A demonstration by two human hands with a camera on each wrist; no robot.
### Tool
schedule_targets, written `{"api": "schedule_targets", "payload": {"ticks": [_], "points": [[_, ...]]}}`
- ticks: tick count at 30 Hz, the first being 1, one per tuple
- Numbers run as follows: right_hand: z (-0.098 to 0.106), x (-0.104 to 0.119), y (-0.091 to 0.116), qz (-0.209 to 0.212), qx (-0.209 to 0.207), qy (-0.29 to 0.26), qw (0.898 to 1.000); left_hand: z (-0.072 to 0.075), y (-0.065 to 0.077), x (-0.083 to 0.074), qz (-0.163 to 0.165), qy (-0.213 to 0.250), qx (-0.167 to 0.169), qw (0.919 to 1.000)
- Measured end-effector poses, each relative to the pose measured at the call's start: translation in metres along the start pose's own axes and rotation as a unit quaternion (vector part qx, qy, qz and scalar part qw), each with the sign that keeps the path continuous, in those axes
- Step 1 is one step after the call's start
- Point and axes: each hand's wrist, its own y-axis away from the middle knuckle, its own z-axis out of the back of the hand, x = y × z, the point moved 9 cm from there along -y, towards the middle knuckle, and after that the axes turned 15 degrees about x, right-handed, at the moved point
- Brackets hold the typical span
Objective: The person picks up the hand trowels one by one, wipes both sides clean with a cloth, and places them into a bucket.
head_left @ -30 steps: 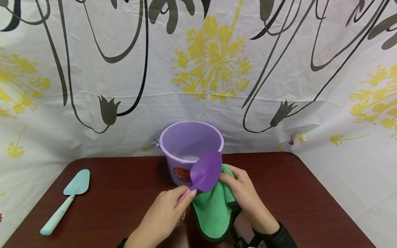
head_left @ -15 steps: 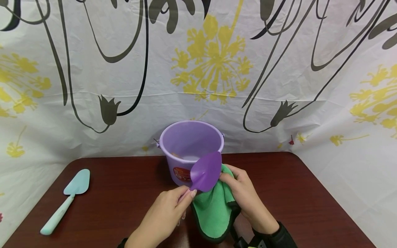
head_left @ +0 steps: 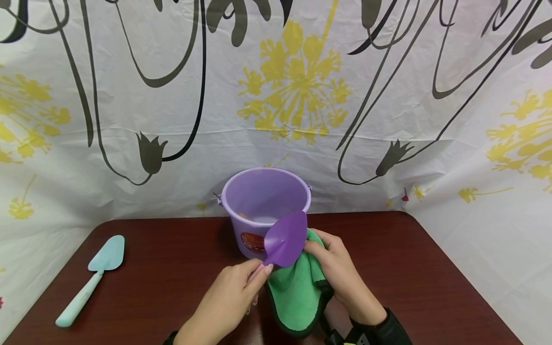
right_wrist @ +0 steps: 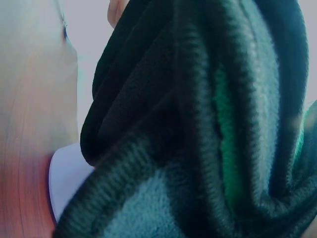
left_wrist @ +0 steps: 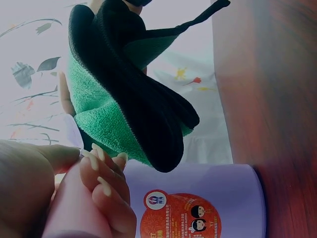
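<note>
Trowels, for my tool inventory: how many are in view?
2: the purple trowel in the left hand and the pale blue trowel on the left of the table. The bucket could hide more.

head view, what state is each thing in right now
pale purple plastic bucket: upright, open-topped
purple shovel with pink handle: tilted, gripped by left hand
green cloth with black edging: bunched, held in right hand
pale aqua trowel: lying on red-brown table
</note>
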Motion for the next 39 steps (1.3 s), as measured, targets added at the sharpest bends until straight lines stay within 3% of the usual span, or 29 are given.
{"api": "schedule_targets", "payload": {"ticks": [39], "points": [[0.0015,-0.0057,-0.0022,-0.02,-0.017,0.011,1.0,0.0002,0.0005,0.0015,0.004,-0.009,-0.001,1.0]]}}
